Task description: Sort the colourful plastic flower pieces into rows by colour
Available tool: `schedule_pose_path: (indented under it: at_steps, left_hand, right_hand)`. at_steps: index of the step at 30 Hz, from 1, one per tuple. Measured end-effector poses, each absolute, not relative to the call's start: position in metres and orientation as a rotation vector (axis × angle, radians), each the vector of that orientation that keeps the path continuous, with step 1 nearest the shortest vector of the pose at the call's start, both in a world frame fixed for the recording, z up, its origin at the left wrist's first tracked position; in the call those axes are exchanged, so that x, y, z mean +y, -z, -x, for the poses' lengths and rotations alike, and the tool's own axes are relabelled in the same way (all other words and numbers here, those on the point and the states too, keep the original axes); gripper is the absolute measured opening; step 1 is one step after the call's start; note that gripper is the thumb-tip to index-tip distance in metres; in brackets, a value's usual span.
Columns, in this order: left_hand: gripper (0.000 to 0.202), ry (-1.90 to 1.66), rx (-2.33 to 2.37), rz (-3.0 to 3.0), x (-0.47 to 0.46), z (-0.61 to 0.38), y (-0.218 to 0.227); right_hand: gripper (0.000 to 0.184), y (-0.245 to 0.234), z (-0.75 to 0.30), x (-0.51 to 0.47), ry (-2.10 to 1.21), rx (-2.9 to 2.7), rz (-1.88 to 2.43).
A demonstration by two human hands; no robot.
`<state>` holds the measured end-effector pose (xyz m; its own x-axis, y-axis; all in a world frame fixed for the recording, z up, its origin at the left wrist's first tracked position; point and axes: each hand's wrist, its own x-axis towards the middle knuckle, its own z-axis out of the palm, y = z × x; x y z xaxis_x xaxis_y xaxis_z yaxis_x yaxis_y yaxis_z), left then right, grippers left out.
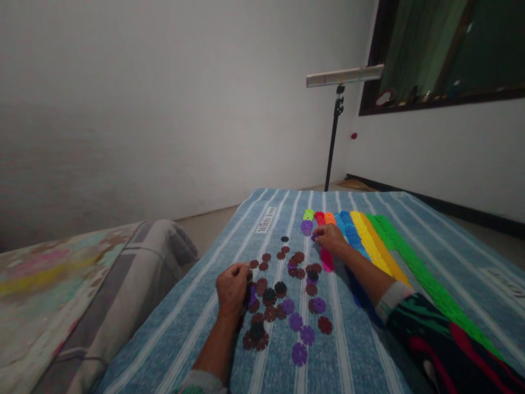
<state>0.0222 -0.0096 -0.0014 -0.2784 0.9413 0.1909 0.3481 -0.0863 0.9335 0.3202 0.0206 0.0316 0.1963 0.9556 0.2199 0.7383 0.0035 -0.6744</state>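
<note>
My right hand (331, 239) pinches a purple flower-shaped plastic disc (314, 237) just below a short purple row (306, 227). My left hand (233, 289) rests at the left edge of the loose discs with its fingers curled; whatever they hold is hidden. Right beside its fingertips lies a purple disc (251, 294). The scattered pile mixes brown discs (269, 313), black discs (280, 289) and purple discs (296, 322). Above the pile a single black disc (285, 239) lies apart. Part of a pink row (327, 260) shows under my right wrist.
Overlapping discs form long rows on the striped cloth (213, 328): blue (350, 230), yellow (371, 241) and green (430, 279). A lime piece (309, 214) tops the purple row. A blanket-covered surface (123, 273) stands at left, a lamp stand (333, 131) behind the table.
</note>
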Motion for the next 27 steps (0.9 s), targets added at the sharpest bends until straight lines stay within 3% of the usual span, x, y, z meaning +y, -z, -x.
schedule_pose_path:
  at_steps: [5,17,27]
  left_hand:
    - [0.028,-1.332,1.69,-1.446,-0.01,-0.023,0.003]
    - [0.027,-1.274,1.732,-1.539,-0.011,-0.023,0.002]
    - [0.027,-1.289,1.71,-1.522,-0.009,-0.024,0.005]
  right_hand:
    - [0.031,-0.025,-0.315,0.054,-0.33,-1.647,1.87]
    - [0.026,-0.01,-0.315,0.079,-0.251,-1.704,1.979]
    - [0.03,-0.027,-0.317,0.064,-0.165,-1.746,1.989]
